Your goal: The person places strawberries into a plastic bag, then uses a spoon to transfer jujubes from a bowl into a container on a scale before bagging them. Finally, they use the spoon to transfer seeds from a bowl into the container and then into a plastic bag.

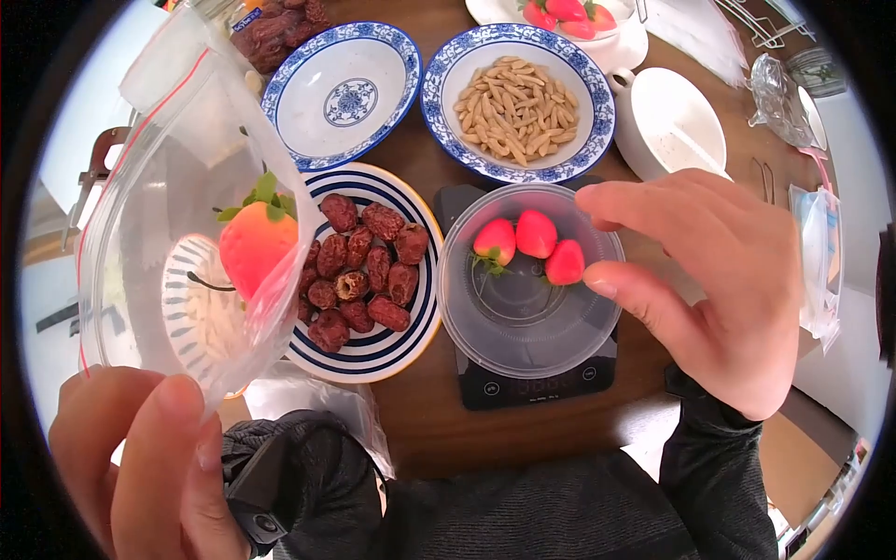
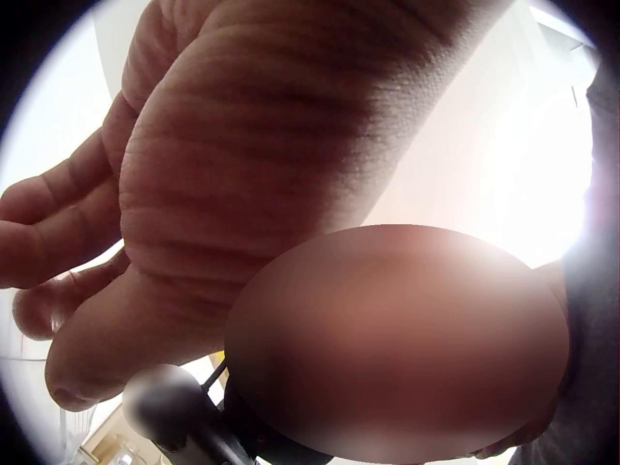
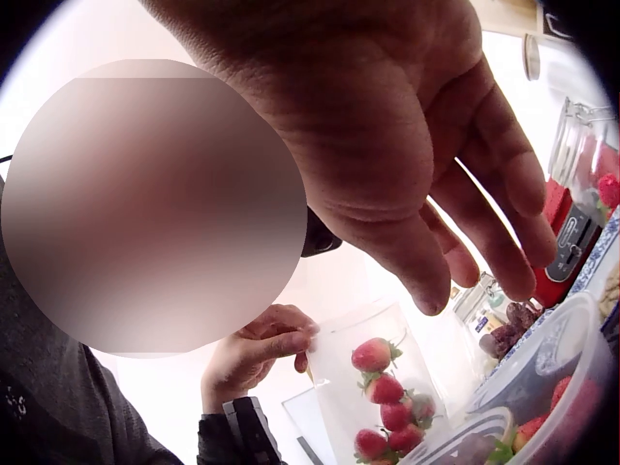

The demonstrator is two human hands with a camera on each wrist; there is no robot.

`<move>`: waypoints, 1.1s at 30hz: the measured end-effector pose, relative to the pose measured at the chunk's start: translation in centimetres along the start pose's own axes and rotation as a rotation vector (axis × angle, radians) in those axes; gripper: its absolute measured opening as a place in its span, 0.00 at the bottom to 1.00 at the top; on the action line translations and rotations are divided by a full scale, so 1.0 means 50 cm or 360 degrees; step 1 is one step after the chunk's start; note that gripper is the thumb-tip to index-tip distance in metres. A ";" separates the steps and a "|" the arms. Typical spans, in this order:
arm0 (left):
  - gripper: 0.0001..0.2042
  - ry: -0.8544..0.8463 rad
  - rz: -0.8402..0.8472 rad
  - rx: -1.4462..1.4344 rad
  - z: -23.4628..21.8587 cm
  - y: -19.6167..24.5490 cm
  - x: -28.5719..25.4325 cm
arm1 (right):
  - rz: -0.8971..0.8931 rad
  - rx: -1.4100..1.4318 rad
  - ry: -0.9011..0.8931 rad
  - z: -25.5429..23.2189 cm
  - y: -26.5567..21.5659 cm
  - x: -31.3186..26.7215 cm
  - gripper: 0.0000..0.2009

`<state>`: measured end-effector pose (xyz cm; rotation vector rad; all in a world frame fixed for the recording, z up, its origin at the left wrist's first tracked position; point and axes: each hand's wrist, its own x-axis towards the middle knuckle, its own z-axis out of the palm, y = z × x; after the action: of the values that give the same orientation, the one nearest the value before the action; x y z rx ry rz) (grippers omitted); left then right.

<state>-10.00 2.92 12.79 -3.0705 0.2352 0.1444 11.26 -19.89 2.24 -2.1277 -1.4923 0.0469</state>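
My left hand (image 1: 140, 457) pinches the edge of a clear zip bag (image 1: 140, 196) between thumb and fingers. Several strawberries (image 3: 385, 389) show inside the bag in the right wrist view. My right hand (image 1: 719, 280) hangs over the right rim of a round clear plastic tub (image 1: 499, 347), thumb and forefinger spread apart with nothing between them. In the tub lie three strawberries (image 1: 536, 233), and the thumb tip is close to the rightmost one. The tub stands on a black kitchen scale (image 1: 537, 390).
A striped plate (image 1: 425, 308) of dried dates lies left of the tub. Behind are a blue-and-white plate (image 1: 299, 89) and a matching bowl (image 1: 439, 84) of pale, elongated pieces. A white cup (image 1: 653, 112) stands back right. Behind the bag shows a ribbed dish (image 1: 177, 280).
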 end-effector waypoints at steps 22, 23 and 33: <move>0.13 0.0435 -0.0245 -0.0281 0.027 0.030 0.028 | 0.0067 -0.0080 -0.0031 -0.007 -0.012 0.001 0.21; 0.12 0.0470 -0.0294 -0.0319 0.029 0.032 0.029 | 0.0065 -0.0082 -0.0028 -0.007 -0.013 0.000 0.21; 0.11 0.0489 -0.0292 -0.0323 0.033 0.034 0.040 | 0.0062 -0.0116 0.0008 -0.006 -0.011 -0.002 0.22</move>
<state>-8.42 1.06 10.88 -3.2826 -0.0535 -0.3341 10.87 -19.96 2.70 -2.2131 -1.4704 0.0008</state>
